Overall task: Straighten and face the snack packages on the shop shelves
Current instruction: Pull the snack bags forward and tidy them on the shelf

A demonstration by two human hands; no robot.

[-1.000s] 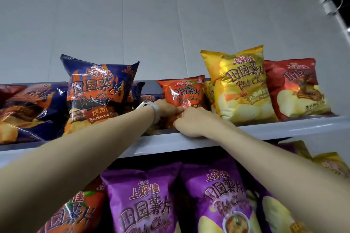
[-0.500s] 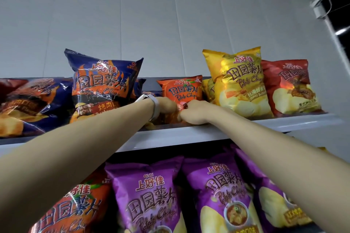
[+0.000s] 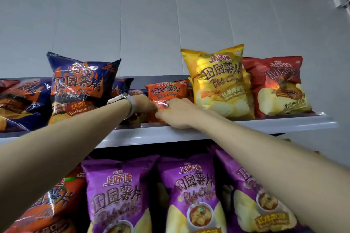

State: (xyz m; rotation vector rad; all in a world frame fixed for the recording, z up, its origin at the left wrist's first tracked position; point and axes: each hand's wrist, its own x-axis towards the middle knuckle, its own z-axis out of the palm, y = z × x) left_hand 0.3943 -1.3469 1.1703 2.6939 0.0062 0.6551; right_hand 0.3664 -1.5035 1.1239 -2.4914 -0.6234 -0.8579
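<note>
A small orange chip bag [image 3: 167,90] stands set back on the top shelf [image 3: 246,126], between a dark blue barbecue bag [image 3: 79,83] and a tall yellow bag [image 3: 220,81]. My left hand [image 3: 144,103], with a watch on the wrist, grips the orange bag's lower left side. My right hand [image 3: 177,112] grips its lower right part, fingers curled on the foil. The bag's bottom is hidden behind both hands. A red bag [image 3: 280,85] stands upright at the shelf's right end.
More dark blue bags [image 3: 20,100] lean at the left of the top shelf. On the shelf below stand purple bags [image 3: 117,193] and an orange bag [image 3: 47,206] at the left. A white wall rises behind.
Both hands stay on the small orange bag and have reached a little deeper onto the shelf. The camera has shifted slightly, bringing the lower shelf more into view.
</note>
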